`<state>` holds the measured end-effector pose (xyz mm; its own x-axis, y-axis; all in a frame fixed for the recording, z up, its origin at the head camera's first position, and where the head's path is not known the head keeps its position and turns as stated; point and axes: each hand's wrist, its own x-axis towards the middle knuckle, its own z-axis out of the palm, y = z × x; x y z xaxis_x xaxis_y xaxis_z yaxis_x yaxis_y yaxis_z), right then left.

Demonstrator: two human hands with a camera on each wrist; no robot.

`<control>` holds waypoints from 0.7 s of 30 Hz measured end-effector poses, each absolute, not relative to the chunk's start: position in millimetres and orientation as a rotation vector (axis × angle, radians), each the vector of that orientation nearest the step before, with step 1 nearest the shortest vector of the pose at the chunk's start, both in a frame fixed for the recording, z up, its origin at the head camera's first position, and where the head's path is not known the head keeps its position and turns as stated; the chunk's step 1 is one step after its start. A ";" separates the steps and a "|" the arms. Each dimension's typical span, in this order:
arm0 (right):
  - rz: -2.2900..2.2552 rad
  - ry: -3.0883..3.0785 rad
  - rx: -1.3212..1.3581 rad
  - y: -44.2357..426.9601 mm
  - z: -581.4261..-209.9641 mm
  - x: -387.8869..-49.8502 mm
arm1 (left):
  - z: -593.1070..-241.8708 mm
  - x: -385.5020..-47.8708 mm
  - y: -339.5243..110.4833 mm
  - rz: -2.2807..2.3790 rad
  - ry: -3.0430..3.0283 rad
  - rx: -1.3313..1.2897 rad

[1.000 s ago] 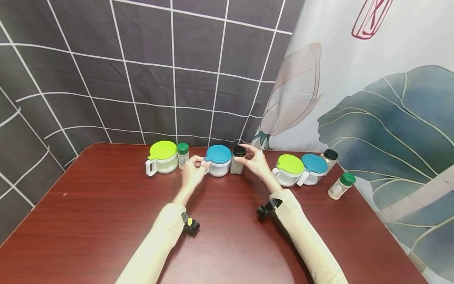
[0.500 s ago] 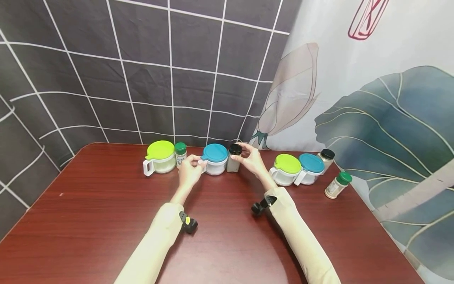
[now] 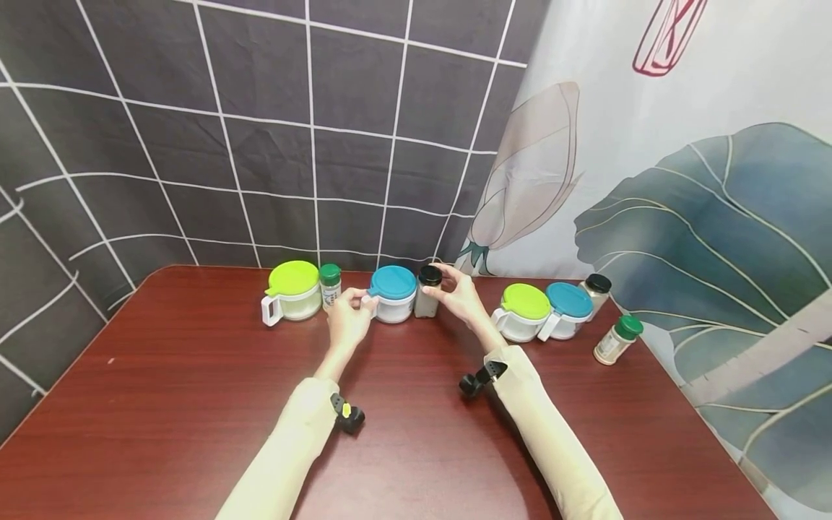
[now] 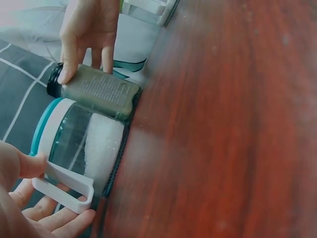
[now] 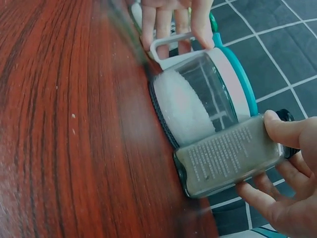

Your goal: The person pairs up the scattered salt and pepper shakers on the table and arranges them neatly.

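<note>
A clear jar with a blue lid [image 3: 393, 282] and white contents stands at the table's back edge. My left hand [image 3: 349, 321] is at its white handle [image 4: 64, 186], thumb on the handle's top and fingers curled around behind it. Against the jar's right side stands a black-capped bottle [image 3: 427, 303]. My right hand [image 3: 464, 300] grips this bottle near its cap, with the thumb [image 5: 285, 130] on the near face and the fingers behind. In the right wrist view the jar [image 5: 198, 99] and the bottle [image 5: 228, 158] touch.
Left of my left hand stand a green-capped shaker [image 3: 330, 286] and a lime-lidded jar [image 3: 294, 289]. Farther right are another lime-lidded jar [image 3: 525, 312], a blue-lidded jar [image 3: 568, 310], a black-capped bottle [image 3: 596, 292] and a green-capped shaker [image 3: 618, 339]. A curtain hangs behind.
The head view has shifted slightly, moving everything a little left in the picture. Both hands keep their places at the jar and the bottle.
</note>
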<state>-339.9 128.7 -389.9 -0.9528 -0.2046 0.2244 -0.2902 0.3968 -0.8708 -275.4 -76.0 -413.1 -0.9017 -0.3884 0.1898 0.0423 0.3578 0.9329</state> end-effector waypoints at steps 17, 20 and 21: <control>1.683 -2.443 0.472 128.6 -392.0 -338.3 | -407.2 -261.0 -68.6 -1.396 -2.286 0.155; 1.665 -2.437 0.490 128.9 -389.8 -337.7 | -405.5 -259.8 -68.7 -1.418 -2.235 0.134; 1.664 -2.433 0.491 129.0 -388.7 -336.9 | -404.8 -259.5 -68.5 -1.420 -2.222 0.130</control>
